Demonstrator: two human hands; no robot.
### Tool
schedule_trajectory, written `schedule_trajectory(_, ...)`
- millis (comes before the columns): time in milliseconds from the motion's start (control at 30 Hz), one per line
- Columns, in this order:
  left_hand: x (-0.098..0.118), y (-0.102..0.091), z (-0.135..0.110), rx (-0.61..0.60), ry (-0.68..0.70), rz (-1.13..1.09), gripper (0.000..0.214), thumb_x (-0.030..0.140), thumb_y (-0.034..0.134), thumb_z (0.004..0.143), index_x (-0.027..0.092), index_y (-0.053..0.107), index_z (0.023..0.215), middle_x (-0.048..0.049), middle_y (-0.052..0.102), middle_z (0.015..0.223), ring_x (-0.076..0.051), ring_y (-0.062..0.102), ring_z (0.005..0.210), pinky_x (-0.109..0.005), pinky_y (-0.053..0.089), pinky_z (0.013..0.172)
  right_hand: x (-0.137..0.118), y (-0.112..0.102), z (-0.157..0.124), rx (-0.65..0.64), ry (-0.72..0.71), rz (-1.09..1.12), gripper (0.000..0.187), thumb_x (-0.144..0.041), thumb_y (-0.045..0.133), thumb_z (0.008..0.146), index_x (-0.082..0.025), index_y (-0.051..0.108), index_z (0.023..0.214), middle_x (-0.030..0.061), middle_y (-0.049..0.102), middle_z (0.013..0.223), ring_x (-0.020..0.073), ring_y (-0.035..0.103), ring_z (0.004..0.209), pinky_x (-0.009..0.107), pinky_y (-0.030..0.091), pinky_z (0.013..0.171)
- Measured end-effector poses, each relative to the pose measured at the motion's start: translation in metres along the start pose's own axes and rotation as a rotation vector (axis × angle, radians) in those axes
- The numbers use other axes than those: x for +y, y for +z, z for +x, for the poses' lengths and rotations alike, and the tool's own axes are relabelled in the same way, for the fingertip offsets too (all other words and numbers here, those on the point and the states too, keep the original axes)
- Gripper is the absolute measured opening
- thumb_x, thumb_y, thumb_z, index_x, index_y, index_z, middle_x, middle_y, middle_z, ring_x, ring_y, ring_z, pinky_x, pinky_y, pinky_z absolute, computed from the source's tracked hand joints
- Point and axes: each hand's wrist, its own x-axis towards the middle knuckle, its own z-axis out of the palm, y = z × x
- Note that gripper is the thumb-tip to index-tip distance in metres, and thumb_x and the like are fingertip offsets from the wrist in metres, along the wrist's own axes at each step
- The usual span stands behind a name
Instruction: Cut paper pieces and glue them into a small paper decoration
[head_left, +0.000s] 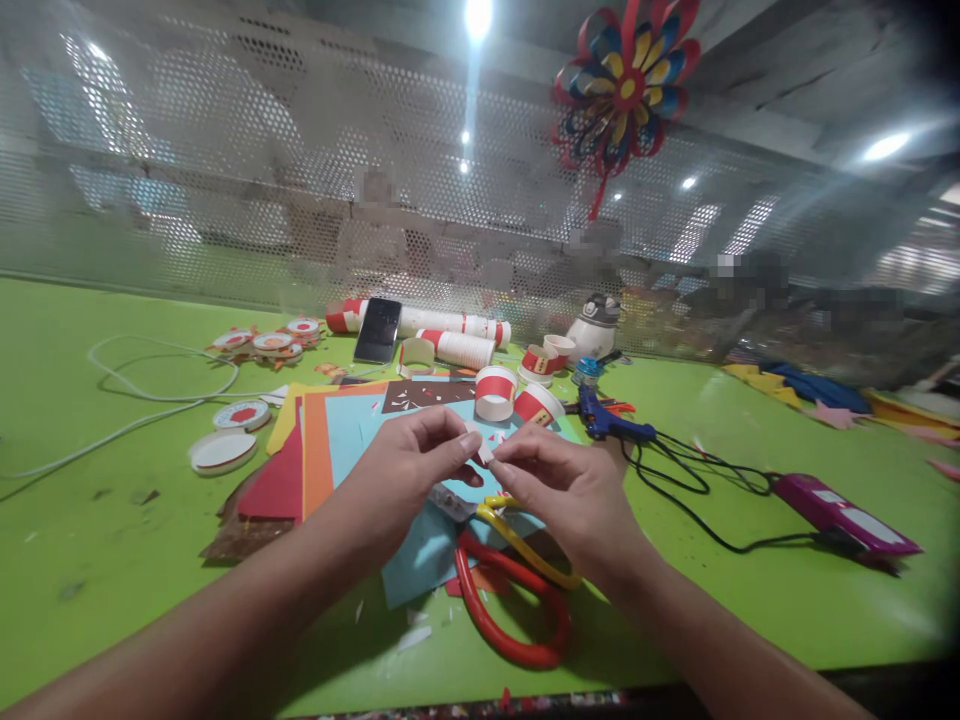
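Note:
Between my two hands is a small piece of white paper (484, 450). My left hand (416, 455) pinches it from the left with thumb and forefinger. From the right, my right hand (559, 478) closes its fingertips on the paper's other edge. Below them lie scissors with one yellow and one red handle (517, 655), their blades partly hidden under my left hand. Light blue paper (409, 560) is spread beneath, with orange paper (318, 460) and red paper (274, 480) to its left. Just beyond my hands stand red and white paper cups (495, 393).
A blue glue gun (615, 418) lies to the right, its black cord near a purple power strip (847, 512). Farther back are a phone (378, 330), stacked paper cups (454, 348) and a white jar (592, 335). Cut cup pieces (223, 452) and a white cable (150, 400) lie left.

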Motion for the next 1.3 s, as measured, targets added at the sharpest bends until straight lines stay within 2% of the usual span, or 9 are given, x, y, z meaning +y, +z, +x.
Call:
schedule_trajectory(200, -0.0010, 0.0001, 0.0001, 0.004, -0.005, -0.001, 0.012, 0.027, 0.061, 0.074, 0.016, 0.058, 0.069, 0.0012, 0.055, 0.065, -0.011, 0.053, 0.063, -0.025, 0.042, 0.065, 0.0005, 0.0028, -0.0002, 0.023, -0.030, -0.028, 0.007, -0.018, 0.061, 0.077, -0.018, 0.067, 0.075, 0.0012, 0.058, 0.071, 0.0130, 0.053, 0.068, 0.025, 0.044, 0.059)
schedule_trajectory(633, -0.0014, 0.0023, -0.0006, 0.023, -0.008, -0.002, 0.014, 0.027, 0.060, 0.075, 0.015, 0.055, 0.069, 0.0021, 0.054, 0.065, -0.011, 0.054, 0.061, -0.026, 0.042, 0.064, 0.0018, 0.0045, -0.0011, 0.042, 0.031, 0.042, 0.003, -0.019, 0.063, 0.076, -0.018, 0.066, 0.075, 0.0005, 0.059, 0.070, 0.0123, 0.054, 0.065, 0.024, 0.044, 0.056)
schedule_trajectory(933, -0.0009, 0.0026, -0.0010, 0.026, 0.002, 0.005, 0.015, 0.028, 0.060, 0.074, 0.015, 0.056, 0.069, 0.0019, 0.054, 0.063, -0.011, 0.053, 0.060, -0.025, 0.042, 0.062, 0.0016, 0.0040, -0.0012, 0.037, 0.009, 0.019, 0.005, -0.020, 0.063, 0.077, -0.018, 0.067, 0.076, 0.0005, 0.058, 0.069, 0.0120, 0.053, 0.063, 0.024, 0.044, 0.054)
schedule_trajectory(1100, -0.0005, 0.0032, -0.0010, 0.022, 0.009, 0.022, 0.014, 0.028, 0.061, 0.074, 0.015, 0.056, 0.069, 0.0018, 0.055, 0.064, -0.011, 0.054, 0.060, -0.026, 0.042, 0.062, 0.0019, 0.0047, -0.0022, 0.028, 0.040, 0.048, 0.004, -0.020, 0.062, 0.077, -0.018, 0.065, 0.076, -0.0006, 0.058, 0.068, 0.0111, 0.053, 0.061, 0.023, 0.044, 0.055)
schedule_trajectory(1300, 0.0025, 0.0083, -0.0038, 0.068, 0.064, 0.164, 0.016, 0.026, 0.059, 0.076, 0.015, 0.053, 0.066, 0.0025, 0.053, 0.060, -0.010, 0.053, 0.059, -0.023, 0.040, 0.058, 0.0011, 0.0053, -0.0034, -0.010, 0.145, 0.210, 0.006, -0.017, 0.060, 0.076, -0.017, 0.059, 0.070, -0.0028, 0.056, 0.063, 0.0099, 0.051, 0.059, 0.024, 0.043, 0.058)
